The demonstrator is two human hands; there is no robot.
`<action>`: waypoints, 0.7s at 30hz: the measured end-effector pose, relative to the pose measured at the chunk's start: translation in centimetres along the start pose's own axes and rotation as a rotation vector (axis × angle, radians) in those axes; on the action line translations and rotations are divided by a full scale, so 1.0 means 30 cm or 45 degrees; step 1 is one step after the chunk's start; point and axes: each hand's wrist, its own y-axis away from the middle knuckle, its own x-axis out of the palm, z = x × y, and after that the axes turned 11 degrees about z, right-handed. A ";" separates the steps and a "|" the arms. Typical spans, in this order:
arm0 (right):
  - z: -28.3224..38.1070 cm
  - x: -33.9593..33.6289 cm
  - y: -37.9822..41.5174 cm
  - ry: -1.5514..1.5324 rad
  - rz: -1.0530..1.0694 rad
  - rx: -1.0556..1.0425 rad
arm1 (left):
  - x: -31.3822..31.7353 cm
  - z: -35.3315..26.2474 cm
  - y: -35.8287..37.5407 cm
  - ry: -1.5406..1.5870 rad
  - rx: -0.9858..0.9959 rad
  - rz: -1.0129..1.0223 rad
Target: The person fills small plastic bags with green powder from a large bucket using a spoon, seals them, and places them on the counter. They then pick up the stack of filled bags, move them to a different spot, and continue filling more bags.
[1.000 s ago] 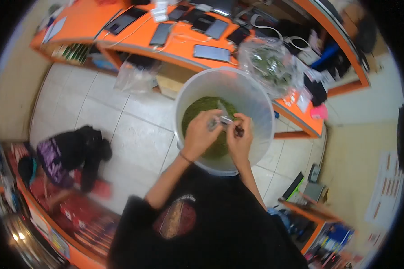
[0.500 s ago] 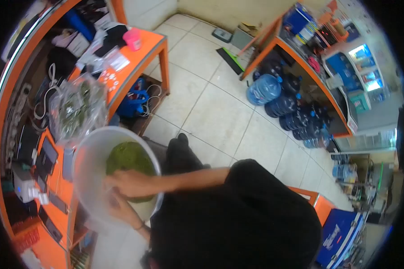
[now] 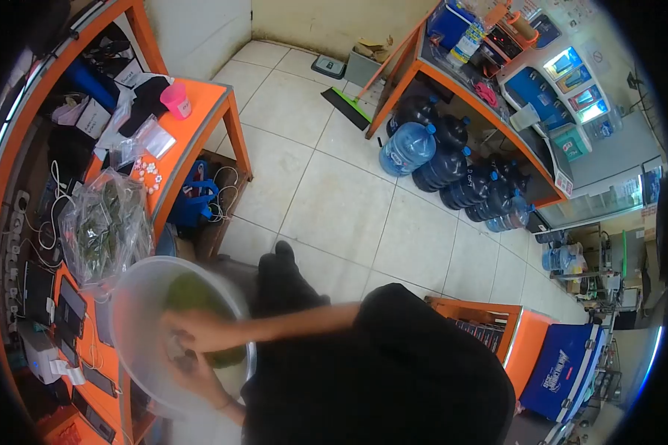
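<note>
Close handwork occupied the right hand (image 3: 211,331) and left hand (image 3: 203,383) inside the bucket (image 3: 135,320), grip too blurred to tell. The next move seemingly required steadiness.

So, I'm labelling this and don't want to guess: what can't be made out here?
Head view: what the left hand and right hand have between them; blur and fingers hide it.
Head view: what the green contents of the bucket are; blurred, partly covered.
Head view: what fills the plastic bag; glare and folds.
Head view: the phone screen's content; too small.
</note>
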 end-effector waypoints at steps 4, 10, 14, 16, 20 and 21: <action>-0.019 0.032 -0.026 0.049 -0.078 -0.284 | 0.001 0.080 0.019 0.088 0.134 -0.205; -0.025 -0.043 -0.086 0.335 0.069 -0.371 | -0.099 0.126 0.058 -0.045 -0.149 -0.434; -0.033 -0.061 -0.240 -0.170 0.396 0.138 | -0.156 0.119 0.085 0.250 -0.321 -0.559; -0.056 0.002 -0.337 -0.208 0.366 -0.033 | -0.145 0.187 0.083 0.460 -0.141 -0.713; -0.077 0.161 -0.465 -0.084 0.596 0.028 | -0.207 0.154 0.111 0.625 -0.145 -0.862; -0.110 0.197 -0.498 0.111 0.665 0.020 | -0.224 0.176 0.139 0.512 -0.186 -0.920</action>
